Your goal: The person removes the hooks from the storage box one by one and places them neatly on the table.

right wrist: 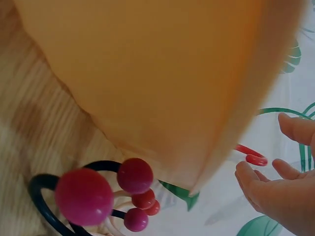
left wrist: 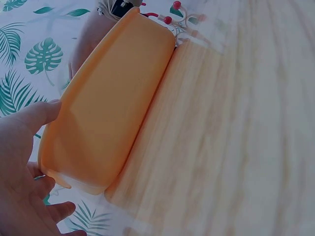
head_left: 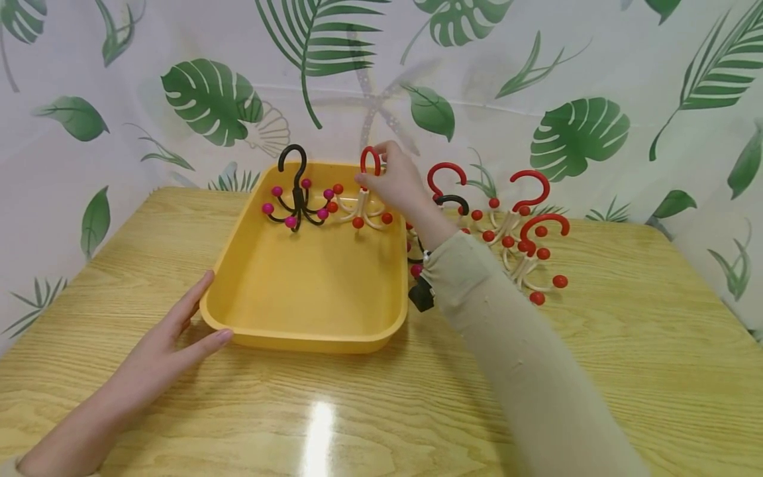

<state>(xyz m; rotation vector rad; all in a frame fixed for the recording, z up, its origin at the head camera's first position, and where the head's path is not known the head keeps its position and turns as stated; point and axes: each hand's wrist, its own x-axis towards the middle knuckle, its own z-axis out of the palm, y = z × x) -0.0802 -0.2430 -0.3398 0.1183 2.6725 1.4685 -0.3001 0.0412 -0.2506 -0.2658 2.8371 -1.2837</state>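
Note:
A yellow tray (head_left: 304, 278) lies on the table. My left hand (head_left: 161, 351) touches its near left corner, the thumb at the front rim and the straight fingers along the left side. A black claw hanger (head_left: 298, 199) with pink balls is in the tray's far left part. Beside it stands a cream claw hanger (head_left: 361, 202) with red balls and a red hook. My right hand (head_left: 396, 179) is around that red hook, its thumb in front; in the right wrist view the thumb and fingers (right wrist: 248, 177) are spread apart near the hook.
Several more claw hangers (head_left: 523, 268), cream with red hooks and black with pink balls (right wrist: 83, 196), lie on the table (head_left: 626, 318) to the right of the tray. A leaf-patterned cloth (head_left: 495, 132) hangs behind the table. My right forearm crosses above some of the hangers.

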